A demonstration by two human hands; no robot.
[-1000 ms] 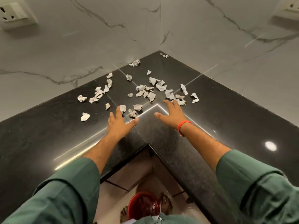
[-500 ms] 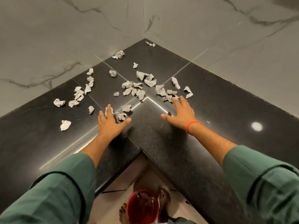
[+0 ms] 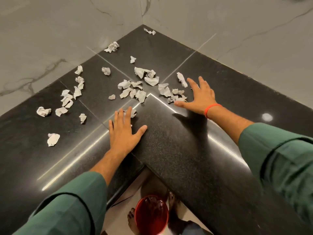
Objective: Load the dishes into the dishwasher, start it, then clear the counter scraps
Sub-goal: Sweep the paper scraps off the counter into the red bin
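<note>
Paper scraps strewn toward the counter inner corner. Left hand flat, fingers spread, partly hiding one scrap. Right hand spread flat beside a cluster, holding nothing. Red bin below the front edge, partly cut off.

Black counter bare at lower centre and right of frame, between and behind the two flat hands. Paper scraps litter upper centre and left, just beyond left hand and right hand. Marble walls close the corner at top. Red bucket on floor, bottom centre.
</note>
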